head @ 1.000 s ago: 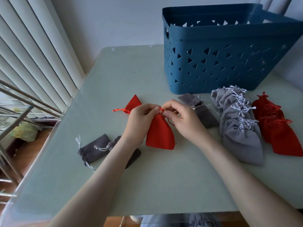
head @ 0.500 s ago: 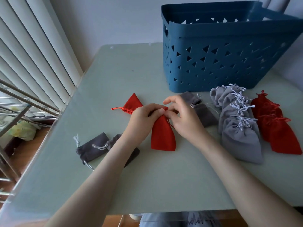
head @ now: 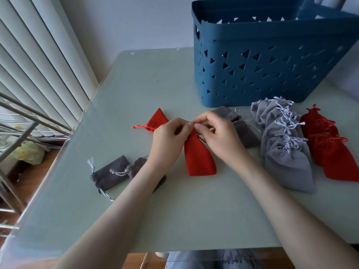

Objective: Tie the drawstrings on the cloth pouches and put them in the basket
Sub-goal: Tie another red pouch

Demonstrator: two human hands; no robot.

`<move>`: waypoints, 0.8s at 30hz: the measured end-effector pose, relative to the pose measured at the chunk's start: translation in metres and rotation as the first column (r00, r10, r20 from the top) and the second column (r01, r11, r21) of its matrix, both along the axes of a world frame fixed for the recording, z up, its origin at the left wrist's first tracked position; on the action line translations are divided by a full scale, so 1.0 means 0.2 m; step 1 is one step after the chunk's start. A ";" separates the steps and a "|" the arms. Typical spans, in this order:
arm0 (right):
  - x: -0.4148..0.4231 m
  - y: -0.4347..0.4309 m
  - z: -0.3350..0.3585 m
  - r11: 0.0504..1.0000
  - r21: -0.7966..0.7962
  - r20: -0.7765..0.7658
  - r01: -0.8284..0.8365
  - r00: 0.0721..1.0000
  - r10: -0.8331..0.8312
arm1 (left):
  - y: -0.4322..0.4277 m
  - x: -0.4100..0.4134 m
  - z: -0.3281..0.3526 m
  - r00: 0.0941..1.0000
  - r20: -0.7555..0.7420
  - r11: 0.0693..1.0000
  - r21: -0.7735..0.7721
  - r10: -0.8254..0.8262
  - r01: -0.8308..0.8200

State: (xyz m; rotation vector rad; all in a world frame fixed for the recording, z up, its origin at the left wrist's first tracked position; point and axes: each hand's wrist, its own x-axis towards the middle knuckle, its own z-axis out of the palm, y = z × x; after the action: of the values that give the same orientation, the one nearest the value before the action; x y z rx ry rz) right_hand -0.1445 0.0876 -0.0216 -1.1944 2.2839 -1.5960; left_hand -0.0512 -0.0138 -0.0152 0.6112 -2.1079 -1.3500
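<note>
— Where is the pouch that is being tied?
— The red pouch [head: 200, 158] lies flat at the centre of the surface [head: 174, 214], its neck toward twelve o'clock; both hands meet at that neck.
— And the fingers?
— The left hand [head: 169, 140] has its fingers [head: 182, 125] curled, the tips pinching the red cord [head: 202, 139] at the gathered neck; the right hand [head: 219, 136] pinches it too, from the three o'clock side (thumb and forefinger tips pressed together).
— What else is there?
— The blue basket [head: 272, 70] stands at one o'clock, apart from the pouch; light grey pouches [head: 287, 152] with knotted white cords lie in a row at three o'clock, with a red pile [head: 330, 154] just beyond; a dark grey pouch [head: 244, 133] shows behind the right hand; another red pouch [head: 158, 118] peeks out at eleven o'clock; two dark grey pouches [head: 110, 173] lie at eight o'clock, one partly under the left forearm.
</note>
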 end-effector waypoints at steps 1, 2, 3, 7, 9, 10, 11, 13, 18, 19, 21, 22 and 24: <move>0.00 0.00 0.00 1.000 0.001 0.002 0.003 1.000 -0.003 | 0.00 0.00 0.00 1.000 -0.001 1.000 0.007 -0.001 0.001; 0.00 0.00 0.00 1.000 0.001 -0.006 0.008 1.000 -0.008 | 0.00 0.00 0.00 1.000 -0.005 1.000 0.018 -0.003 0.003; 0.00 0.00 -0.01 1.000 0.000 -0.021 0.017 1.000 -0.017 | 0.00 0.00 0.00 1.000 -0.012 1.000 0.030 -0.005 0.005; 0.01 0.00 -0.01 0.997 -0.001 -0.166 0.080 0.983 -0.079 | 0.00 -0.01 0.00 1.000 -0.011 0.997 0.081 0.010 -0.009; 0.02 0.01 0.00 0.995 -0.015 -0.250 0.098 0.963 -0.098 | 0.00 -0.01 0.00 1.000 -0.001 0.987 0.161 0.000 0.000; 0.02 0.01 0.00 0.995 -0.016 -0.287 0.099 0.953 -0.100 | -0.01 0.00 0.01 1.000 0.009 0.974 0.226 -0.020 0.017; 0.02 0.01 -0.01 0.995 -0.014 -0.319 0.095 0.943 -0.094 | -0.01 0.00 0.01 0.999 0.025 0.955 0.296 -0.044 0.035; 0.02 0.01 -0.01 0.997 -0.010 -0.377 0.082 0.923 -0.080 | -0.01 0.01 0.03 0.995 0.047 0.909 0.411 -0.093 0.066; 0.00 0.01 -0.02 0.997 -0.020 -0.451 0.076 0.889 -0.077 | -0.01 0.02 0.06 0.986 0.081 0.879 0.467 -0.148 0.094; -0.01 0.01 -0.02 0.997 -0.017 -0.458 0.077 0.886 -0.077 | -0.02 0.02 0.06 0.983 0.093 0.884 0.458 -0.158 0.099; -0.01 0.01 -0.02 0.998 -0.015 -0.435 0.066 0.898 -0.066 | -0.02 0.02 0.07 0.978 0.110 0.896 0.429 -0.174 0.111; -0.01 0.01 -0.01 0.999 -0.019 -0.375 0.051 0.925 -0.054 | -0.02 0.02 0.06 0.978 0.118 0.911 0.397 -0.170 0.110; 0.00 0.01 0.01 1.000 -0.016 -0.109 0.008 0.994 -0.010 | -0.01 0.01 0.05 0.986 0.106 0.945 0.315 -0.128 0.089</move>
State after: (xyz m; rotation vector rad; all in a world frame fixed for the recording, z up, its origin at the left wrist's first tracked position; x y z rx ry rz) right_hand -0.1449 0.0900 -0.0186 -1.3080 2.3499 -1.5916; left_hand -0.0484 -0.0157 -0.0062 0.7313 -2.0678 -1.7674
